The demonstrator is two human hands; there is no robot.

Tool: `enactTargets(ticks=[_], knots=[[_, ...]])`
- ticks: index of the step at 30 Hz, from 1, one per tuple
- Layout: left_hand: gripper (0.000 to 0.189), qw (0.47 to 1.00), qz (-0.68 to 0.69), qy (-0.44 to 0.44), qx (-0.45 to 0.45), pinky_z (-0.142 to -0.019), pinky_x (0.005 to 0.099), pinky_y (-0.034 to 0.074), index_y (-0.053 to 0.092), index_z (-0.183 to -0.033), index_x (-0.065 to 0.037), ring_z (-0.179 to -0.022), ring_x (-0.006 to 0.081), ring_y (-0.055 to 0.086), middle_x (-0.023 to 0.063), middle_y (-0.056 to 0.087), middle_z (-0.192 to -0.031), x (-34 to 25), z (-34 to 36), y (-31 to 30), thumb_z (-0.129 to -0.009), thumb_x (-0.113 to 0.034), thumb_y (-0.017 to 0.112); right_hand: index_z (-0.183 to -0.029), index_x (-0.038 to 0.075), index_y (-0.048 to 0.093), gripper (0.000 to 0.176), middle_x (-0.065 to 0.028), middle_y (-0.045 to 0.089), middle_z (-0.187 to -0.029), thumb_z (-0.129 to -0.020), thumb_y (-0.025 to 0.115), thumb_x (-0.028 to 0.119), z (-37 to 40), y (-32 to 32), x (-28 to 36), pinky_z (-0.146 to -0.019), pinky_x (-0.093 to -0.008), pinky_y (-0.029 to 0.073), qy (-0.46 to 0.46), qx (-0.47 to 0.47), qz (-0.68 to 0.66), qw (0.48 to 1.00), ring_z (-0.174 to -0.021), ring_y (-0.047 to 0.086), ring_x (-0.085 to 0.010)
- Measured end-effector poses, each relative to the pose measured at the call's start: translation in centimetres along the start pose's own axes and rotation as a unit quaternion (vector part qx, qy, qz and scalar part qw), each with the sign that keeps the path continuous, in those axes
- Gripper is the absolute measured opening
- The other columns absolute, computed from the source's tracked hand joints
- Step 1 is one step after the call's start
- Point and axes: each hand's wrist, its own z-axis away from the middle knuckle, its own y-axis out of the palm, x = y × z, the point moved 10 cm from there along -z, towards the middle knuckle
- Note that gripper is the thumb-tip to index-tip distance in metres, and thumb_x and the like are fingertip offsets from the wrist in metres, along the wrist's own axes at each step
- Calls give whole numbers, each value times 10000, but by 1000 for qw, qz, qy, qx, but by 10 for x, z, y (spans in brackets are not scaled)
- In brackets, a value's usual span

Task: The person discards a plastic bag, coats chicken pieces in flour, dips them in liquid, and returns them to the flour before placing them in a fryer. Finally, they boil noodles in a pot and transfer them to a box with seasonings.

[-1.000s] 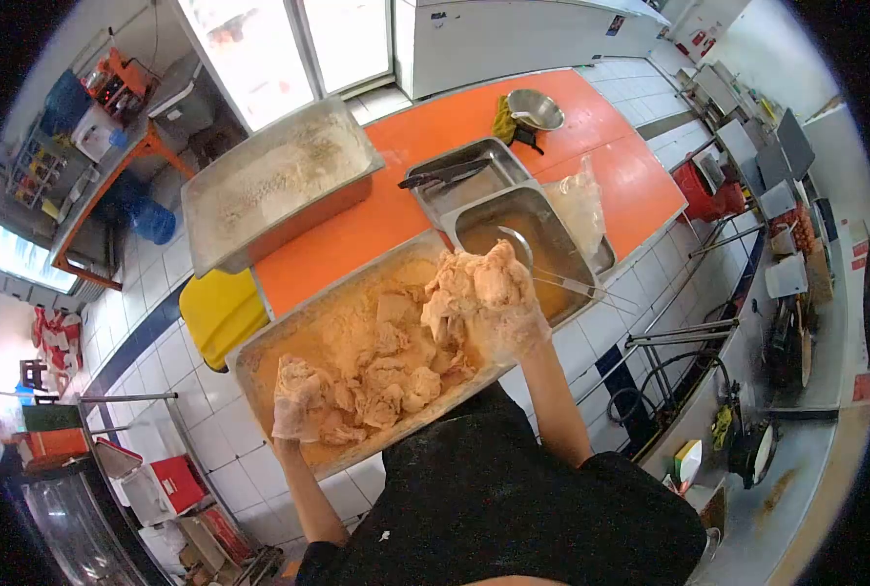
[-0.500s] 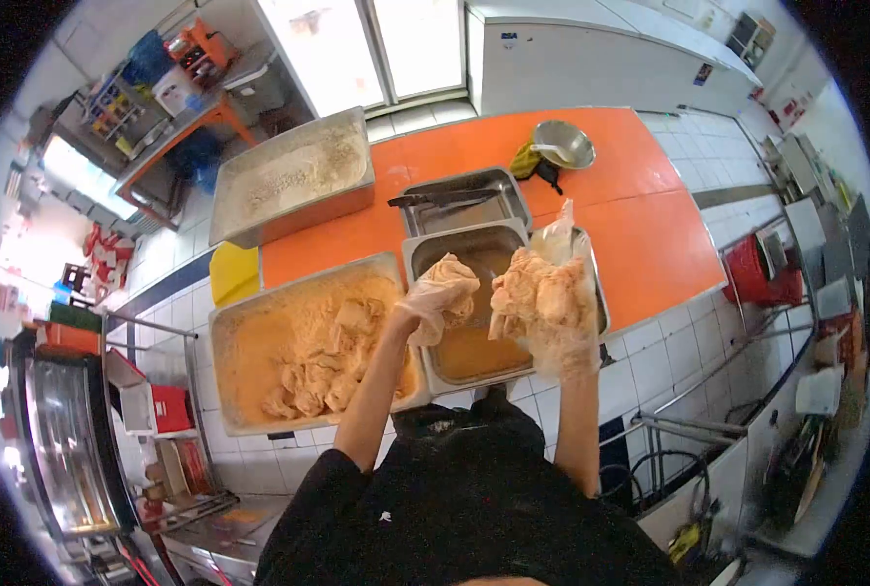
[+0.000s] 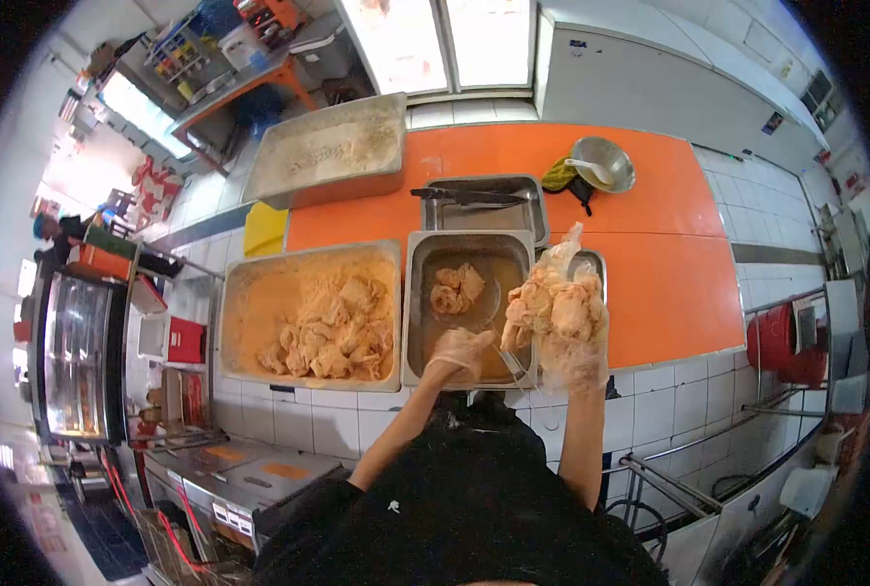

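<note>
Right hand (image 3: 574,356), gloved, is up over the near right corner of the batter pan (image 3: 420,293), fingers closed under a pile of chicken (image 3: 552,305). The pile sits on top of the palm, above the pan's right rim, with a plastic bag (image 3: 564,249) just behind it. Left hand (image 3: 462,352), gloved, is low at the pan's near rim, just left of the pile and not touching it. Its fingers are curled, and I can't tell if it grips anything. A metal handle (image 3: 509,365) runs between the two hands. Two more loose pieces (image 3: 455,288) lie in the batter, ahead of the left hand. Flour tray (image 3: 303,251) left of the pan holds coated pieces (image 3: 332,332). Tongs (image 3: 464,195) rest on the pan behind, on the orange counter (image 3: 640,283).
</note>
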Motion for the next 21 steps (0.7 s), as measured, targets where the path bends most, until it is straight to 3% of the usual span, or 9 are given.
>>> enactTargets(ticks=[3,7,11,13,14,15,16,18,21], knots=[[218,950,202,88,-222,-698,446,466,581,-899,-73,-739,401,571,209,586,-768,-45,5,-16,-748,-229,604,-1349,78,422,513,-105,531,-1273,-946,495,388,-4,-2,3,-917,-380,495,13,7,16,1000,-1110,550,-256],[122,887,351,46,-298,-627,407,442,561,-886,-54,-671,331,552,165,588,-761,-22,-30,13,-791,-129,560,-1353,86,421,518,-100,534,-1270,-943,508,390,-2,-5,1,-896,-379,513,30,18,7,999,-1104,554,-255],[198,527,843,60,-94,-739,350,563,520,-1103,-13,-877,235,632,125,606,-1008,3,-44,44,-956,-116,437,-1346,86,426,502,-104,529,-1276,-943,515,370,4,1,-4,-893,-372,522,29,45,-33,998,-1112,552,-251],[43,369,922,-97,-67,-598,303,440,508,-868,-84,-707,185,534,64,524,-804,-21,-8,33,-884,-63,542,-1341,87,428,486,-107,525,-1274,-945,516,353,1,-2,-15,-879,-365,529,81,-41,-85,992,-1105,554,-247],[79,340,938,-50,-42,-614,302,458,507,-802,-87,-693,199,543,71,545,-785,2,-40,70,-839,-41,559,-1341,87,428,486,-107,525,-1274,-945,516,353,3,-5,-15,-879,-365,529,77,-42,-89,992,-1105,554,-247],[79,344,937,-51,-39,-614,302,458,507,-802,-87,-693,199,543,71,545,-785,10,-35,77,-839,-41,559,-1343,86,425,485,-107,524,-1272,-946,514,352,4,-5,-15,-883,-368,527,72,-21,-94,993,-1104,554,-247],[109,568,818,-19,-89,-600,308,446,494,-754,-90,-674,204,528,75,529,-758,27,-23,65,-809,-44,575,-1344,85,421,485,-108,523,-1271,-948,512,351,5,-7,-14,-887,-370,525,66,0,-97,993,-1102,553,-247],[159,824,514,102,-213,-570,323,417,473,-681,-92,-647,200,507,81,485,-697,59,-12,52,-765,-77,607,-1346,84,415,485,-109,521,-1267,-950,507,349,6,-10,-9,-894,-375,521,60,44,-100,992,-1099,553,-248],[174,937,226,174,-201,-548,343,387,470,-667,-90,-625,191,502,85,437,-633,78,9,37,-756,-117,617,-1346,81,410,484,-110,520,-1265,-952,504,346,9,-9,-6,-901,-378,517,58,66,-107,990,-1097,552,-247]])
